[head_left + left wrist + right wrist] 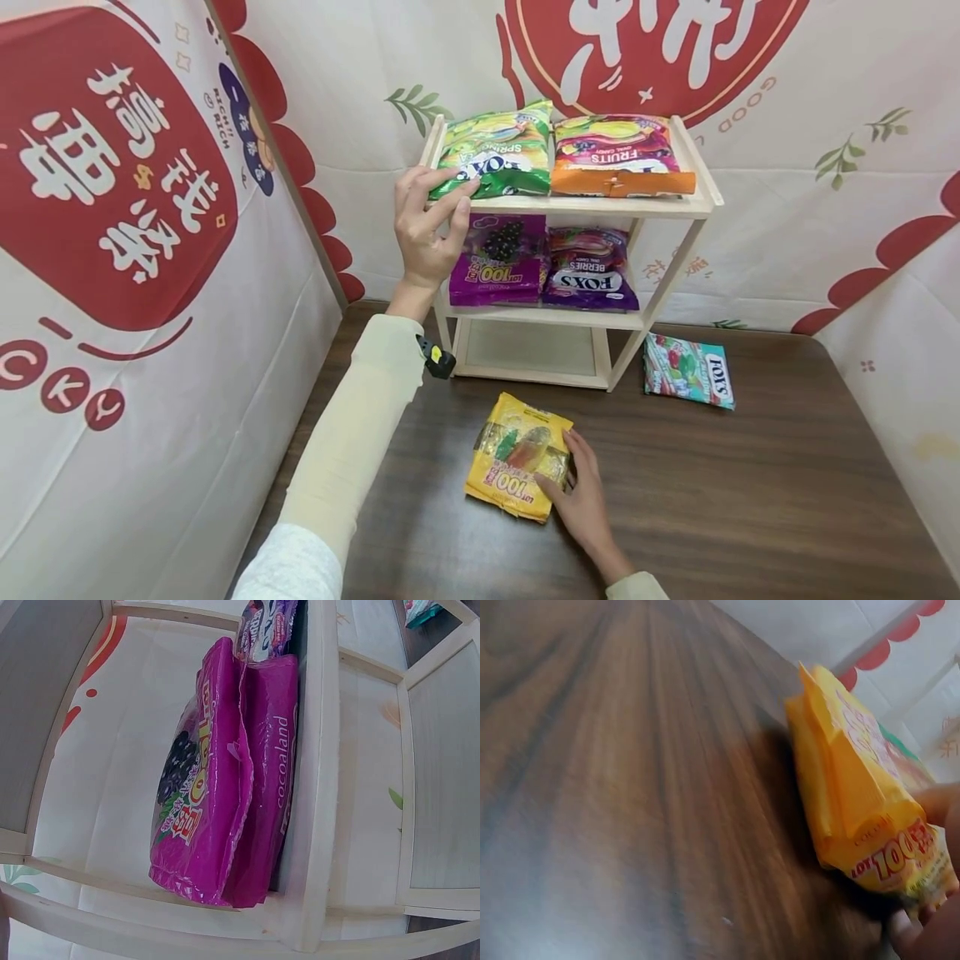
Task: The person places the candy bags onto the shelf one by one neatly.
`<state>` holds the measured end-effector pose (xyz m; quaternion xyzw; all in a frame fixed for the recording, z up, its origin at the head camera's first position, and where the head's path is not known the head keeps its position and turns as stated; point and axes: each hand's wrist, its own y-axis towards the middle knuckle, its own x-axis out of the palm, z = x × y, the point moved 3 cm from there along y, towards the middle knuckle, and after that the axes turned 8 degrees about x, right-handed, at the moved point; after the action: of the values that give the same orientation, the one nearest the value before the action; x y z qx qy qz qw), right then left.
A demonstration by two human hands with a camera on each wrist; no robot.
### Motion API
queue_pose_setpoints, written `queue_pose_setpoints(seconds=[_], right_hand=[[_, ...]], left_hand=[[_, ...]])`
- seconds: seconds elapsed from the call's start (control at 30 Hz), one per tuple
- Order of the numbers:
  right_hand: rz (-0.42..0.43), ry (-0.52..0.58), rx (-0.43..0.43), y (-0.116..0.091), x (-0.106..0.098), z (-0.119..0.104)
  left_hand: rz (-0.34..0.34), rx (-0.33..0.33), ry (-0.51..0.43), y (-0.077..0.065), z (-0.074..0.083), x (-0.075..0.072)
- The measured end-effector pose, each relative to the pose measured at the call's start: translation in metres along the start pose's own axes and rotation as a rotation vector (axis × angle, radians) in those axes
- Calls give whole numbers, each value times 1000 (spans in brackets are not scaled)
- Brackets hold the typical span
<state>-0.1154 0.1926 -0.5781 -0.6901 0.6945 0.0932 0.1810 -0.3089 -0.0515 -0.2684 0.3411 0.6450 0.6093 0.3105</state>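
My left hand point(429, 223) is at the top left corner of a small wooden rack point(637, 207), its outstretched fingers touching the front of a green candy bag point(498, 154). Low in the head view, my right hand point(585, 500) grips a yellow gummy candy bag point(517, 454) by its right side, thumb on the face and fingers round the edge. From the right wrist, that yellow bag point(855, 772) appears tilted close over the dark tabletop, printed side partly turned away. Under my left hand, a purple grape candy bag point(195, 780) stands on the middle shelf.
Beside the green bag lies a pink and orange fruit candy bag point(615, 154). A dark purple berries bag point(588, 267) shares the middle shelf. Right of the rack, a teal candy bag point(688, 371) lies on the wooden table point(787, 475). Printed cloth walls point(360, 75) enclose the table.
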Motion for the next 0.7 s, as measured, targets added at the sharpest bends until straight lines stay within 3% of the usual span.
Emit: queue_pose_setpoints(seconds=[0.4,0.5,0.7], right_hand=[[-172,-124,-185,25,-1,-10],[-184,-146,-151,27,-1,-11],[-126,-158,-5,16,1,-12]], left_hand=[[1,-2,13,0,-1,-2],[-2,1,9,0,-1,-2],[-3,4,0,-1,-1,0]])
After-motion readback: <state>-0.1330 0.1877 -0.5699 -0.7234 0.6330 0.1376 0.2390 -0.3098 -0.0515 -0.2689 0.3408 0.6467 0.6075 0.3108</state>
